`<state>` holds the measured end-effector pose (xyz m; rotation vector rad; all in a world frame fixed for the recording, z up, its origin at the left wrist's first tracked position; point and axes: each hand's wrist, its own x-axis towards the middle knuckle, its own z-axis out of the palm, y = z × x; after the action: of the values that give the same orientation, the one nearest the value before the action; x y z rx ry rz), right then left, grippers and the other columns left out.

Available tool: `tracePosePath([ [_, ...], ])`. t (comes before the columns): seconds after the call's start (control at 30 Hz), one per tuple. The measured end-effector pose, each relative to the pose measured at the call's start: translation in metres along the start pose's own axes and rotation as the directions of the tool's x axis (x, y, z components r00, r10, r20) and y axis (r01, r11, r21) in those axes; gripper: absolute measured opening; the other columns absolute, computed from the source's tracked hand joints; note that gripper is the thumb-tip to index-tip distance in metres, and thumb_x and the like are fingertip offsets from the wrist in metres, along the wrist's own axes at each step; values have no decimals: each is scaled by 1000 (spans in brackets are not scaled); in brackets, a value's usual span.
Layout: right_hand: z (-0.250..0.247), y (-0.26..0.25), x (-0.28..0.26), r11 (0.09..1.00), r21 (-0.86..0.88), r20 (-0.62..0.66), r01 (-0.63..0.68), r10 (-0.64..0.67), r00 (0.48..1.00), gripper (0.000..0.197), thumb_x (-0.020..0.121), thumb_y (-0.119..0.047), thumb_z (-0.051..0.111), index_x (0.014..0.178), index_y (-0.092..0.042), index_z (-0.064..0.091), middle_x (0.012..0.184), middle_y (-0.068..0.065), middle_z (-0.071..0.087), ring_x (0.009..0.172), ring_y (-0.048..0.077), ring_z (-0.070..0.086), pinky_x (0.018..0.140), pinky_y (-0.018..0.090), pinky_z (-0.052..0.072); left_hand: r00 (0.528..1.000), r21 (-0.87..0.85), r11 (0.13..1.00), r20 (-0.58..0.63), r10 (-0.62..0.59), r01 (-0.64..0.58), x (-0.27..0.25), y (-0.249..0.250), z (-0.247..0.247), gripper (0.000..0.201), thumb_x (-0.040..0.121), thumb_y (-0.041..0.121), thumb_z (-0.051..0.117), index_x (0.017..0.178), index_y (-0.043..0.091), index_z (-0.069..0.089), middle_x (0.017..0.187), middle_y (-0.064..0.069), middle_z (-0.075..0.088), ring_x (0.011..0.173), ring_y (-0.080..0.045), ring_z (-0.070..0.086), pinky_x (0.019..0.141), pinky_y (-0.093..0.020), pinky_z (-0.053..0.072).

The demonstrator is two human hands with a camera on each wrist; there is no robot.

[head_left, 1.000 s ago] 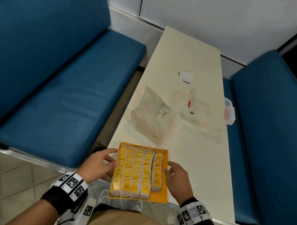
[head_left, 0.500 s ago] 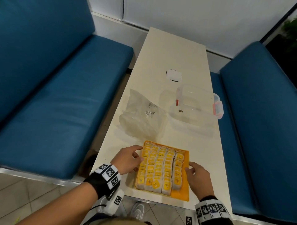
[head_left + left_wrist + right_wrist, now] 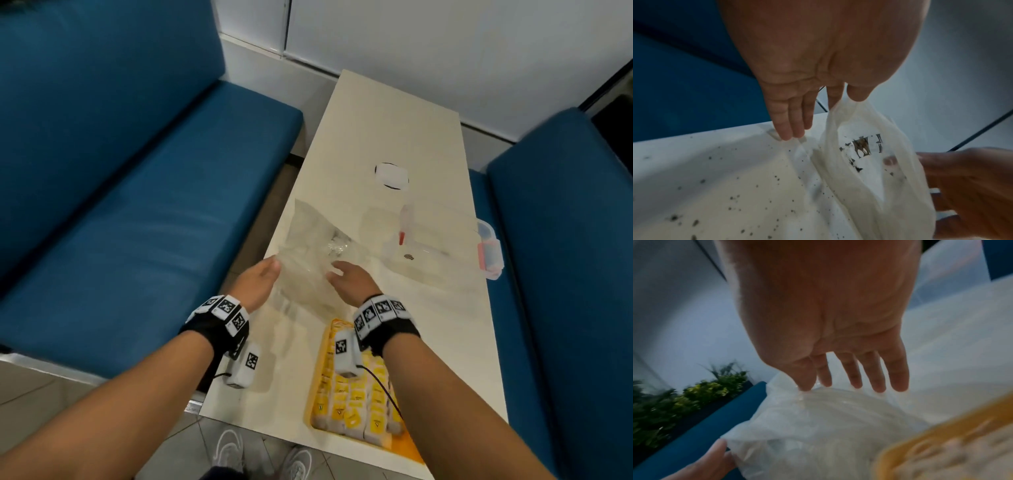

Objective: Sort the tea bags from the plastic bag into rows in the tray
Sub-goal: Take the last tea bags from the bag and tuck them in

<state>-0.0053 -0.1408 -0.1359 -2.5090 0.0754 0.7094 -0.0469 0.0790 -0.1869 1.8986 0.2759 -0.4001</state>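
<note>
The clear plastic bag [image 3: 308,260] lies crumpled on the white table [image 3: 394,130], past the tray. My left hand [image 3: 274,265] pinches its left rim between thumb and forefinger; the left wrist view shows that pinch [image 3: 846,99] with the bag [image 3: 869,178] hanging from it. My right hand [image 3: 334,274] pinches the right rim, seen in the right wrist view [image 3: 813,384] above the bag [image 3: 818,426]. The orange tray [image 3: 407,448] sits at the near edge under my right forearm, packed with rows of yellow-labelled tea bags [image 3: 352,404]. What the bag holds is unclear.
A clear lidded container [image 3: 442,253] with pink clips [image 3: 489,253] stands to the right of the bag. A white round mark [image 3: 392,175] lies farther back. Blue benches [image 3: 137,205] flank the narrow table on both sides. Dark specks dot the tabletop [image 3: 725,194].
Both hands have left the tray's sides and reached forward to the plastic bag, each taking hold of its rim. The tray stays at the near edge.
</note>
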Motion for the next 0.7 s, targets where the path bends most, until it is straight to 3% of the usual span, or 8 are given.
tracePosePath([
  [0.07, 7, -23, 8, 996, 88, 51, -8, 4, 999, 52, 101, -39, 46, 149, -22, 43, 154, 2, 42, 139, 25, 43, 114, 42, 37, 1000, -93, 996, 29, -6, 9, 0, 3, -4, 70, 90, 78, 36, 145, 38, 51, 141, 6, 60, 128, -18, 57, 110, -43, 44],
  [0.13, 17, -49, 11, 984, 177, 73, -7, -6, 997, 50, 100, -35, 47, 148, -23, 44, 153, -1, 43, 136, 25, 45, 109, 46, 44, 998, -231, 973, 56, 16, -3, -6, 11, -14, 63, 94, 73, 39, 145, 38, 50, 140, 11, 59, 128, -11, 56, 104, -35, 45],
  [0.23, 32, -89, 10, 921, 390, 159, -15, -51, 986, 48, 95, -28, 50, 142, -27, 51, 137, -5, 55, 117, 24, 58, 86, 46, 59, 985, -336, 936, 95, 141, -102, -17, 24, -34, 45, 92, 63, 56, 133, 43, 58, 130, 19, 66, 119, 0, 62, 98, -30, 50],
  [0.33, 43, -128, 5, 805, 592, 263, -41, -145, 954, 35, 93, -15, 49, 125, -20, 63, 118, 8, 70, 95, 29, 68, 80, 45, 60, 972, -210, 953, 42, 230, -216, -22, 19, -65, 47, 86, 56, 70, 127, 36, 62, 127, 6, 68, 117, -11, 65, 102, -39, 51],
  [0.4, 46, -145, 1, 733, 676, 290, -69, -179, 940, 32, 94, -9, 49, 122, -14, 63, 115, 15, 70, 90, 33, 69, 80, 49, 59, 973, -139, 964, 27, 231, -225, -26, 18, -85, 53, 76, 53, 78, 124, 43, 59, 130, 2, 62, 120, -15, 62, 104, -42, 51],
  [0.47, 49, -158, -1, 684, 720, 339, -116, -201, 919, 32, 96, -7, 48, 126, -7, 60, 119, 19, 68, 89, 33, 69, 77, 47, 59, 975, -55, 973, -15, 223, -224, -29, 14, -98, 48, 78, 29, 83, 110, 54, 57, 122, 5, 58, 117, -12, 59, 101, -35, 51],
  [0.57, 50, -171, -12, 692, 710, 409, -133, -251, 877, 29, 99, -14, 52, 127, -7, 59, 118, 16, 67, 101, 29, 67, 83, 48, 58, 952, 110, 963, -161, 260, -245, -32, 5, -116, 70, 89, 0, 68, 91, 70, 59, 103, 8, 58, 97, -7, 59, 80, -15, 45],
  [0.7, 28, -145, -44, 708, 704, 362, -60, -284, 888, 32, 102, -27, 53, 129, -12, 59, 123, 11, 68, 114, 28, 66, 95, 52, 53, 921, 281, 954, -337, 195, -100, -46, -31, -153, 48, 90, 7, 62, 118, 44, 70, 91, 5, 59, 90, -20, 61, 76, -29, 43],
])
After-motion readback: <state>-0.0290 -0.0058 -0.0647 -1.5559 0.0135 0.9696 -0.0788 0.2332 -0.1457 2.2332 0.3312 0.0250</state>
